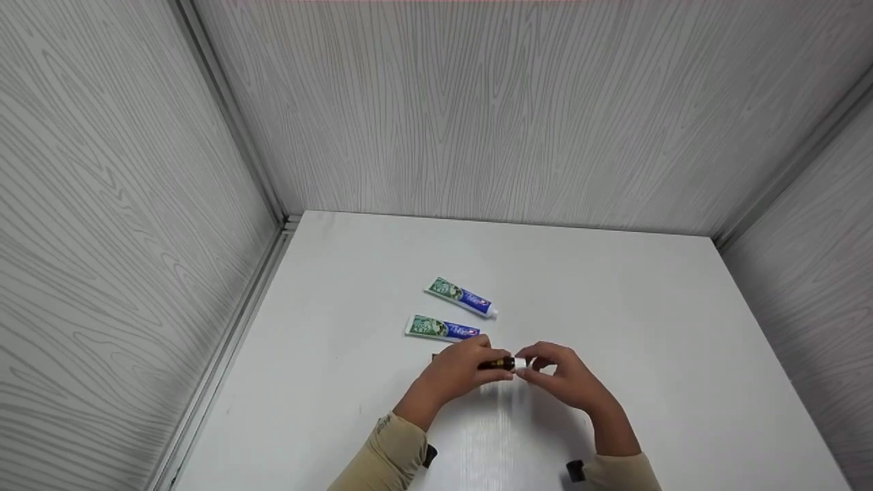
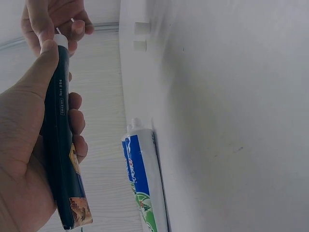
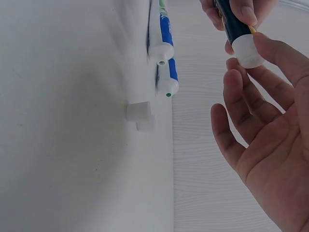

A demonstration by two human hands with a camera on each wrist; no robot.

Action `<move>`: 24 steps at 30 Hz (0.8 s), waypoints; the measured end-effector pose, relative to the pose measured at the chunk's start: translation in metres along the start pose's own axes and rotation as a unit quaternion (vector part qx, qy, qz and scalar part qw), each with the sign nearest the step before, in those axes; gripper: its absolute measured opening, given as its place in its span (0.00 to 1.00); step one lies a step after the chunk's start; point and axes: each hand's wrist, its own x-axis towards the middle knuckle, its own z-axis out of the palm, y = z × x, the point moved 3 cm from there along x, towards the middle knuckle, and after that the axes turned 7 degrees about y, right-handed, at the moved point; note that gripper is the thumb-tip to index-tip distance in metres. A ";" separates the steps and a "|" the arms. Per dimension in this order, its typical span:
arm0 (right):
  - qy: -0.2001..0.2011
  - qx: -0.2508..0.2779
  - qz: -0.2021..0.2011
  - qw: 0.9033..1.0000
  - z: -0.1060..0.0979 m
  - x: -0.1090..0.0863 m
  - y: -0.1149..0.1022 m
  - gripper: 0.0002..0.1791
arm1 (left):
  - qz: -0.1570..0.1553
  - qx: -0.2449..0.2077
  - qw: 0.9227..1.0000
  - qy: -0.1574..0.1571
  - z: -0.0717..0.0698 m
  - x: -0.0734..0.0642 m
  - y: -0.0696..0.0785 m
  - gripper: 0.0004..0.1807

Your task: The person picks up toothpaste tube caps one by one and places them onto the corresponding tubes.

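Observation:
My left hand (image 1: 455,369) grips a dark toothpaste tube (image 2: 59,135) along its body, thumb lying up toward the neck. At the tube's end sits a white cap (image 3: 247,51). The thumb and fingers of my right hand (image 1: 571,379) pinch this cap, its other fingers spread loosely in the right wrist view. Both hands are close together over the white table. Just beyond the left hand lies a blue, green and white toothpaste tube (image 1: 440,328), its end partly hidden by that hand. A second such tube (image 1: 460,297) lies farther back, nozzle pointing right.
Two small white caps (image 3: 139,111) stand on the white table (image 1: 614,307), near the uncapped nozzles of the lying tubes. Grey wood-grain panels (image 1: 477,116) rise behind the table and at both sides.

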 end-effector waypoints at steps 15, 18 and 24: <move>0.039 -0.008 0.008 0.999 0.000 -0.001 0.003 0.10 | -0.003 -0.004 1.000 0.002 0.001 0.001 0.000 0.25; 0.038 -0.009 0.007 0.999 0.000 -0.002 0.003 0.11 | -0.004 -0.004 1.000 0.003 0.000 0.001 0.000 0.24; 0.037 -0.010 0.006 0.999 -0.001 -0.003 0.002 0.13 | -0.005 -0.008 1.000 0.002 0.000 0.000 0.001 0.24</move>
